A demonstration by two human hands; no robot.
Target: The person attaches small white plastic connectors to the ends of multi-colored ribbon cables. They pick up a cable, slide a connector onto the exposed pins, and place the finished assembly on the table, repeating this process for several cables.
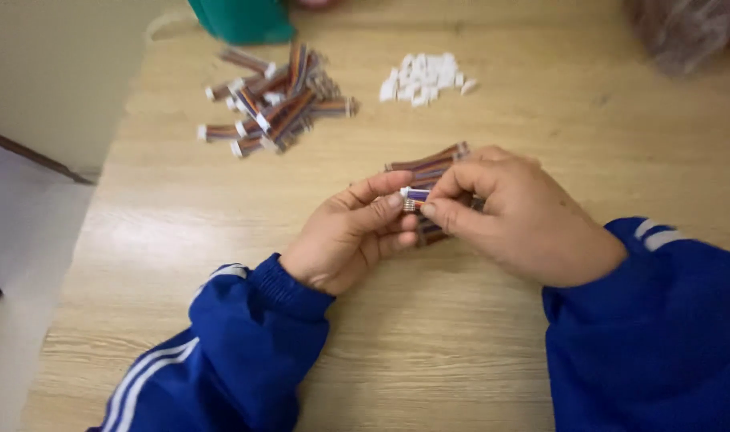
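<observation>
Short multicoloured ribbon cable with white connector (414,194) pinched between fingers of left hand (351,237) and right hand (515,214), above pale wood-grain desk (429,336); white floor left of desk.

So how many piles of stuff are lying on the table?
2: a pile of striped cable pieces at the far left, and a pile of small white plugs to its right. More may be hidden beyond the picture's edge.
</observation>
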